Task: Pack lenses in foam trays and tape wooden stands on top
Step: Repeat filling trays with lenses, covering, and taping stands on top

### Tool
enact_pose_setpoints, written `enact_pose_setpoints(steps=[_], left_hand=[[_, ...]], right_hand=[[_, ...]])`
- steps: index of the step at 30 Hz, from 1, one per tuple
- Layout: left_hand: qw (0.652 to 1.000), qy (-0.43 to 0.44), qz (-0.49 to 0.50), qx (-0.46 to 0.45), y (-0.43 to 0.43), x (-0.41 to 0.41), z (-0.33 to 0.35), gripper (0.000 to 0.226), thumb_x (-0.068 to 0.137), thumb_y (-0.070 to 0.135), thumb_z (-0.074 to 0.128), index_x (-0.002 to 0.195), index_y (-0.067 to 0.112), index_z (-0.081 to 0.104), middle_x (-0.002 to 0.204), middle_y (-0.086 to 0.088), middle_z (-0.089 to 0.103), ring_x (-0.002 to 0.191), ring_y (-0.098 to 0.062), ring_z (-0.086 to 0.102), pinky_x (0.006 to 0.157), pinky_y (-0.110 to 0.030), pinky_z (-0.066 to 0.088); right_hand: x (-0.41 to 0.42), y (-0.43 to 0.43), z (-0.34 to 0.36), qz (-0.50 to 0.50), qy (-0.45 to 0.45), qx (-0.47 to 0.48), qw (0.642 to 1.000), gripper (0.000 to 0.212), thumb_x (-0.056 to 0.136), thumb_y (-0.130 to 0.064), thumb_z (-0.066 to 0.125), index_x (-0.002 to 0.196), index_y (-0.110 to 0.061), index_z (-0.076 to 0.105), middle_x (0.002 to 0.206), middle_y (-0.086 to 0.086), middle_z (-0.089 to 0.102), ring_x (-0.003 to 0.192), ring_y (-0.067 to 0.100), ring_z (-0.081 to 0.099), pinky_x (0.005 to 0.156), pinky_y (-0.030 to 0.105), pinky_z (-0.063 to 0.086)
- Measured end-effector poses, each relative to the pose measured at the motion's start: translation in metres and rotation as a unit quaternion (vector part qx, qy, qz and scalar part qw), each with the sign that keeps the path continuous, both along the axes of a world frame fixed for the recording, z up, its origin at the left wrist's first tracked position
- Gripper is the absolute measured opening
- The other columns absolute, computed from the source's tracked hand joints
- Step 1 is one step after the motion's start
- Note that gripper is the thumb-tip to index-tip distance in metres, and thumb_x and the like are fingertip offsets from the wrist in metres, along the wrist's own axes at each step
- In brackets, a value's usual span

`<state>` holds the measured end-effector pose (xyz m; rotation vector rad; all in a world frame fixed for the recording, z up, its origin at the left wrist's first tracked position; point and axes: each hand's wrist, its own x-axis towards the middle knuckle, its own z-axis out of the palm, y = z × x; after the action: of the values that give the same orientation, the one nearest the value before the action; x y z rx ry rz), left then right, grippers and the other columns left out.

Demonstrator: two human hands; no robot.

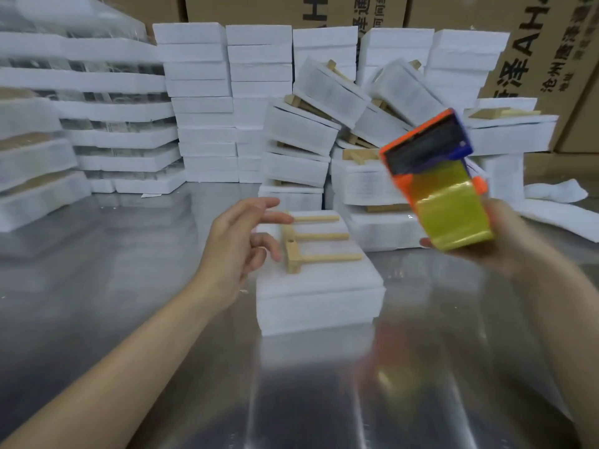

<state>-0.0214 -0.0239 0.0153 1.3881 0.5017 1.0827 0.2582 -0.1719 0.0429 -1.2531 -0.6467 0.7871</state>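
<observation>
- On the metal table [129, 254], just in front of the person, a closed white foam tray [319, 296] lies flat with its lid on.
- A wooden stand [311, 241] lies on the lid, toward the far end. Its short block sits at the left and three thin rods run out to the right.
- The left hand [240, 241] hovers at the left end of the stand, palm turned inward and fingers loosely spread, gripping nothing. The forefinger tip is at the near end of the farthest rod, but blur hides whether it touches.
- The right hand [512, 234] is raised to the right of the tray, well above the table. Its fingers are wrapped under an orange and blue tape dispenser [434, 176].
- The dispenser tilts up and to the left, and its roll of yellowish clear tape faces the camera.
- Behind the tray, a loose pile of foam trays [301, 131] leans at odd angles, several with wooden stands on their tops.
- Farther back, neat stacks of plain foam trays [201, 102] stand in columns.
- At the left, wider foam layers [107, 92] are stacked with something clear between them, too blurred to tell what.
- Printed cardboard boxes [534, 59] fill the background.
</observation>
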Motion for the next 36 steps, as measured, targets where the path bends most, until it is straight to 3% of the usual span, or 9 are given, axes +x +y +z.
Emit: enact_pose_setpoints(steps=[3,7,11,16,20,26,29,31,36], left_hand=[[0.984,0.004,-0.136,-0.113,-0.013,-0.003,0.013,0.049,0.079,0.059,0.053,0.08,0.013,0.07,0.078,-0.01,0.073,0.025,-0.006,0.03,0.025,-0.009,0.014],[0.97,0.062,-0.204,-0.116,-0.022,-0.005,0.02,0.063,0.065,0.073,0.05,0.061,0.013,0.069,0.086,-0.021,0.073,0.027,-0.008,0.046,0.024,-0.008,0.016],[0.974,0.058,-0.204,-0.081,-0.022,-0.008,0.02,0.055,0.067,0.068,0.06,0.08,0.016,0.052,0.107,-0.016,0.072,0.054,-0.014,0.068,0.025,-0.01,0.021],[0.981,0.028,-0.185,-0.049,-0.025,-0.007,0.017,0.056,0.078,0.047,0.065,0.113,0.004,0.051,0.098,-0.004,0.075,0.073,-0.009,0.071,0.032,-0.009,0.028],[0.978,-0.015,-0.204,-0.043,-0.022,-0.008,0.018,0.036,0.076,0.048,0.069,0.088,0.016,0.063,0.079,0.008,0.072,0.064,-0.002,0.065,0.041,-0.01,0.039],[0.976,0.052,-0.196,-0.08,-0.023,-0.005,0.02,0.085,0.042,0.086,0.06,0.086,0.013,0.064,0.095,-0.003,0.073,0.083,-0.016,0.072,0.041,-0.012,0.041],[0.971,0.071,-0.222,-0.055,-0.027,-0.005,0.019,0.055,0.056,0.077,0.06,0.07,0.025,0.073,0.089,-0.003,0.075,0.082,-0.015,0.073,0.042,-0.012,0.039],[0.97,0.048,-0.235,-0.036,-0.029,-0.006,0.02,0.045,0.068,0.068,0.064,0.081,0.027,0.079,0.097,-0.002,0.076,0.09,-0.012,0.072,0.046,-0.012,0.041],[0.97,-0.001,-0.24,-0.044,-0.027,-0.01,0.02,0.038,0.061,0.051,0.076,0.081,0.019,0.08,0.09,0.0,0.076,0.078,-0.006,0.07,0.052,-0.012,0.045]], right_hand=[[-0.023,0.017,-0.008,0.0,-0.021,0.022,1.0,0.026,0.098,-0.028,0.044,0.105,-0.019,0.066,0.089,0.0,0.074,0.08,0.014,0.069,0.072,0.035,0.056],[-0.046,0.027,-0.015,0.014,-0.025,0.067,0.997,0.019,0.092,-0.021,0.051,0.09,-0.018,0.07,0.077,-0.002,0.074,0.065,0.01,0.07,0.055,0.022,0.055],[-0.051,0.027,-0.012,0.027,0.003,0.114,0.993,0.012,0.086,-0.018,0.057,0.088,-0.018,0.068,0.075,0.001,0.074,0.063,0.012,0.07,0.056,0.025,0.056],[-0.058,0.028,-0.015,0.08,0.056,0.097,0.99,0.02,0.08,-0.016,0.061,0.096,-0.018,0.073,0.101,0.007,0.073,0.091,0.02,0.069,0.087,0.044,0.056],[-0.066,0.031,-0.018,0.067,0.038,0.098,0.992,0.021,0.091,-0.021,0.055,0.089,-0.021,0.076,0.102,0.005,0.074,0.092,0.019,0.07,0.091,0.044,0.053],[-0.073,0.033,-0.019,0.059,0.044,0.162,0.984,0.017,0.089,-0.021,0.058,0.093,-0.021,0.074,0.096,0.004,0.072,0.089,0.017,0.068,0.085,0.039,0.055],[-0.074,0.033,-0.022,0.056,0.035,0.161,0.985,0.028,0.076,-0.023,0.066,0.103,-0.017,0.067,0.097,0.004,0.071,0.09,0.016,0.067,0.084,0.035,0.056],[-0.076,0.033,-0.024,0.059,0.025,0.154,0.986,0.034,0.068,-0.027,0.068,0.101,-0.017,0.068,0.096,0.003,0.072,0.088,0.015,0.068,0.08,0.033,0.057],[-0.075,0.035,-0.027,0.095,0.045,0.157,0.982,0.026,0.066,-0.025,0.071,0.091,-0.019,0.077,0.102,0.006,0.073,0.094,0.018,0.069,0.086,0.036,0.056]])
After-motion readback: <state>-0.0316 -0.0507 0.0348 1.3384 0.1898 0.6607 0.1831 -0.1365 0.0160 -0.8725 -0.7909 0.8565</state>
